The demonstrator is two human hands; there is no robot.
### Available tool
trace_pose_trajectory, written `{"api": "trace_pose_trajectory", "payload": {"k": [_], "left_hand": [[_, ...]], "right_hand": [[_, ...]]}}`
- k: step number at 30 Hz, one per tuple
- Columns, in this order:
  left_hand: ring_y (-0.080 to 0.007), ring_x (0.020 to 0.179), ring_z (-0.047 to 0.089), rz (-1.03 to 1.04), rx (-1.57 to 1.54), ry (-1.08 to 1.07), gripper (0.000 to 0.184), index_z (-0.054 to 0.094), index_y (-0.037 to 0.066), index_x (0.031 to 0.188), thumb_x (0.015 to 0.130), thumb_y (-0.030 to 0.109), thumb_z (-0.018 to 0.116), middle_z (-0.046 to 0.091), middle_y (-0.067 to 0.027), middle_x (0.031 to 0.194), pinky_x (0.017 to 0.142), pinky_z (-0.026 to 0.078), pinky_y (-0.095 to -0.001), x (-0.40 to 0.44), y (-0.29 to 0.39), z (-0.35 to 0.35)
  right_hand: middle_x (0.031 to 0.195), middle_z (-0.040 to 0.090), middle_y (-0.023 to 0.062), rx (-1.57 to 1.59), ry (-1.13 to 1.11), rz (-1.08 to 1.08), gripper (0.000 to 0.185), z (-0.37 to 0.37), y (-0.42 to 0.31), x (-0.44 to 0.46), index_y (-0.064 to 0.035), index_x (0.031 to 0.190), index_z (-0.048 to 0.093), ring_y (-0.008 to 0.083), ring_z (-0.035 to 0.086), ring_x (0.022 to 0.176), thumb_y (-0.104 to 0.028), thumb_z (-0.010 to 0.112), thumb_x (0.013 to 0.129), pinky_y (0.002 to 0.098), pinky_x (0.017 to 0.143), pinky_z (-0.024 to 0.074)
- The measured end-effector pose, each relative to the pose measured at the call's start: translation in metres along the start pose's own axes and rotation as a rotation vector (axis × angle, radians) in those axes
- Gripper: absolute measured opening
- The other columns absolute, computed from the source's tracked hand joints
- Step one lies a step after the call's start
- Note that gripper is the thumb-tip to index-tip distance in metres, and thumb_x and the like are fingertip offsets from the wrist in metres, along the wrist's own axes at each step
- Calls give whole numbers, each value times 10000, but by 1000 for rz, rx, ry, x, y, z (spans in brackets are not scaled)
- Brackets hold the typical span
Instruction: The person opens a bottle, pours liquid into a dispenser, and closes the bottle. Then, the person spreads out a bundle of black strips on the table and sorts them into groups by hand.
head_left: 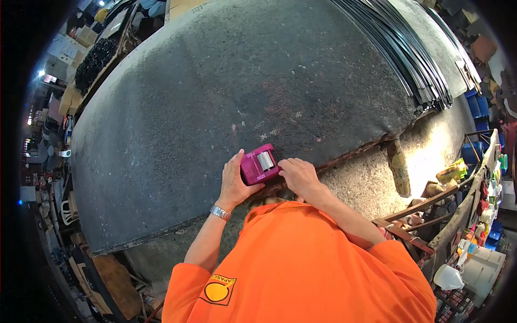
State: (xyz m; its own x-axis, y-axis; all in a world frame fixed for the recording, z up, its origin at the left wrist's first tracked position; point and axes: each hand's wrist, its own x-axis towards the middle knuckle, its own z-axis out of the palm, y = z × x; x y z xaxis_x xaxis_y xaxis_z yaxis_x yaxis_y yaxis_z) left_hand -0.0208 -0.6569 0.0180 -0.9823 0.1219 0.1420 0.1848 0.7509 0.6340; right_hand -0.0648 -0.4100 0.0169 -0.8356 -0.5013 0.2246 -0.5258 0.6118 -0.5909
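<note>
A small magenta plastic device (251, 169) with a pale silvery roll or panel (265, 161) in its upper face is held over the near edge of a large dark worktable (177, 118). My left hand (233, 180), a metal-banded watch at its wrist, is closed around the device's left side and lower corner. At the right side, my right hand (299, 175) has its fingers bent together against the device's edge. Its fingertips are partly hidden, and whether they pinch a small part there is too small to make out.
Long dark strips (404, 48) lie bundled at the table's far right. A wooden rack (431, 223) with bags and containers stands to the right, near a white jug (448, 277). Cardboard boxes (69, 100) and a white chair (67, 212) are at the left.
</note>
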Motion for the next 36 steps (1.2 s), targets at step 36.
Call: {"api": "trace_pose_trajectory", "payload": {"k": [36], "left_hand": [[-427,1300,512,43,-28,-134,1336,195,39,1614,566,361,959,549,-231,1420,1109,394,-524,177,-42,11]], "right_hand": [[1016,700,150,-107,59,422,183,1,72,119,-91,1070,677,367,669,1029,-175,670,908,500,878,531]]}}
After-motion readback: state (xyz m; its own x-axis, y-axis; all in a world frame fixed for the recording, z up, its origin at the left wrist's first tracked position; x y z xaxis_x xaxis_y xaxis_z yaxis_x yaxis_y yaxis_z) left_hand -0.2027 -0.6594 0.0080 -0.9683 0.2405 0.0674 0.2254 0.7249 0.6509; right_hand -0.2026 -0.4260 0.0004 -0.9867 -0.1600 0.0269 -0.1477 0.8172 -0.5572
